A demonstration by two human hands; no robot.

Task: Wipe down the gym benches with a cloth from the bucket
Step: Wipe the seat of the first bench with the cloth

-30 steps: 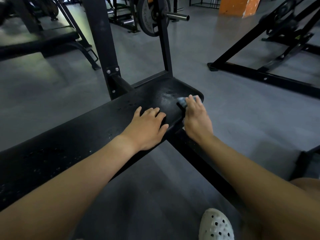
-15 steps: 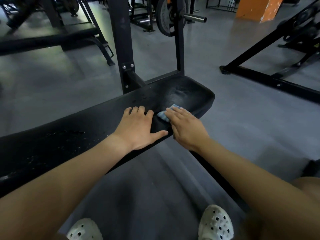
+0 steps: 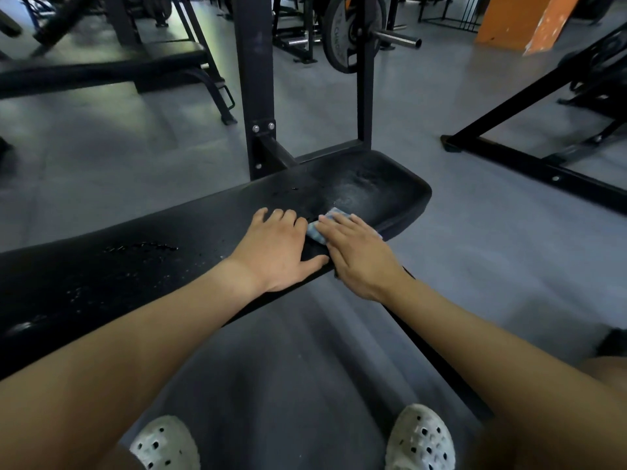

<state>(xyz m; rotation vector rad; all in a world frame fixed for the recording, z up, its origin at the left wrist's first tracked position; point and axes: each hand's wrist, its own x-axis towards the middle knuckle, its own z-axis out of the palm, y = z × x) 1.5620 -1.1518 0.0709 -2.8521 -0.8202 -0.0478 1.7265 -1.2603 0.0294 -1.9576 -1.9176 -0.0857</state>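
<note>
While the left hand (image 3: 278, 249) rests flat on the black bench (image 3: 135, 276) with its fingers spread, the right hand (image 3: 361, 257) sits nearer to it than one second ago. Compared with that moment, the blue-white cloth (image 3: 324, 227) is no longer close to the far end of the pad. It lies now just beside the left fingertips, under the right hand's straight fingers. The right grip is not clenched; it presses the cloth down flat, and the left grip is released and holds nothing. Behind the cloth, the rounded end of the bench shows a pale wet smear (image 3: 356, 188), so I judge this part is already wiped. Further left, some droplets (image 3: 142, 247) sit on the dark surface, and this long part probably waits for the next strokes.
</note>
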